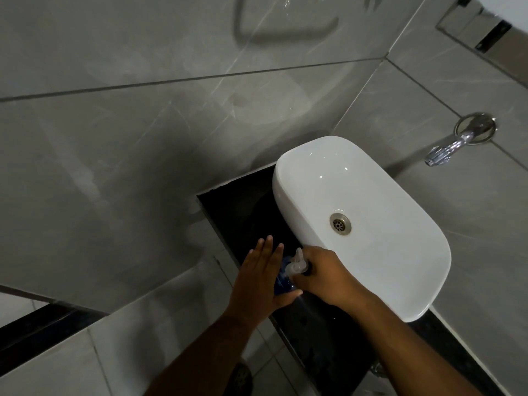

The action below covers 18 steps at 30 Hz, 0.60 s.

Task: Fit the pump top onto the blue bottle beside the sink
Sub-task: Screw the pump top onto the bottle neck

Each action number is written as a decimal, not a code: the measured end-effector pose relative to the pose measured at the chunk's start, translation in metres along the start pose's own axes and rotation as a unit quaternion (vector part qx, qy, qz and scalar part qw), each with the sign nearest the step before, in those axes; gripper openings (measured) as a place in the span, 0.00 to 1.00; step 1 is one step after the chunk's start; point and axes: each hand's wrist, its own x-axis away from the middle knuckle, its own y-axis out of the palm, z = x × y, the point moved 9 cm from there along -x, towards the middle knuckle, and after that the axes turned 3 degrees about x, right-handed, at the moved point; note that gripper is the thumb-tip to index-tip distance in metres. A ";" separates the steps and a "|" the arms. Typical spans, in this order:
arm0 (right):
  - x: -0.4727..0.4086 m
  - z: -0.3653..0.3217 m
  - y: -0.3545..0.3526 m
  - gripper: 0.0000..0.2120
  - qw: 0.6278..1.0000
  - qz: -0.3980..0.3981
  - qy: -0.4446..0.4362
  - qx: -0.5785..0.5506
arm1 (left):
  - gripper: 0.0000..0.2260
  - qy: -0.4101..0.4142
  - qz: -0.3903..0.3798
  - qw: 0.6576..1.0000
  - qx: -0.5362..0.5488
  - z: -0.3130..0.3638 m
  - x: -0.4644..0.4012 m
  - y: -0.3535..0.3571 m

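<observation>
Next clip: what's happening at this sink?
A person stands at a white basin on a black counter. The left hand, fingers spread, steadies the blue bottle beside the basin, while the right hand grips the clear pump top at the bottle's neck. Whether it is seated cannot be told.

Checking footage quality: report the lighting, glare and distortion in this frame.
Head view: dim overall; the white sink shows small glare spots; the dark counter swallows the blue bottle between the left hand and right hand; wide-angle lens tilts tile lines; wall tap slightly soft.
</observation>
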 end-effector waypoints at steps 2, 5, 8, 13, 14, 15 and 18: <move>0.000 0.001 0.000 0.06 1.000 0.017 0.000 0.001 | 0.44 0.004 0.008 1.000 0.009 0.001 0.000 -0.002; -0.001 0.000 0.001 0.07 0.999 0.035 -0.007 0.028 | 0.44 0.010 0.016 1.000 0.011 0.002 0.000 -0.004; -0.002 0.002 0.001 0.08 1.000 0.018 -0.012 0.017 | 0.43 0.011 0.018 1.000 0.007 0.003 -0.001 -0.004; -0.005 0.005 0.000 0.08 0.999 -0.027 -0.031 0.011 | 0.43 0.007 0.023 1.000 0.002 0.002 -0.001 -0.001; -0.006 0.006 0.000 0.08 0.999 -0.024 -0.033 0.014 | 0.43 0.007 0.025 1.000 0.002 0.002 0.000 0.000; -0.006 0.006 0.001 0.08 0.999 -0.017 -0.033 0.015 | 0.43 0.007 0.026 1.000 0.004 0.002 0.000 0.001; -0.005 0.009 0.003 0.07 0.999 0.002 -0.032 -0.005 | 0.43 0.009 0.027 0.999 0.027 0.003 -0.002 0.003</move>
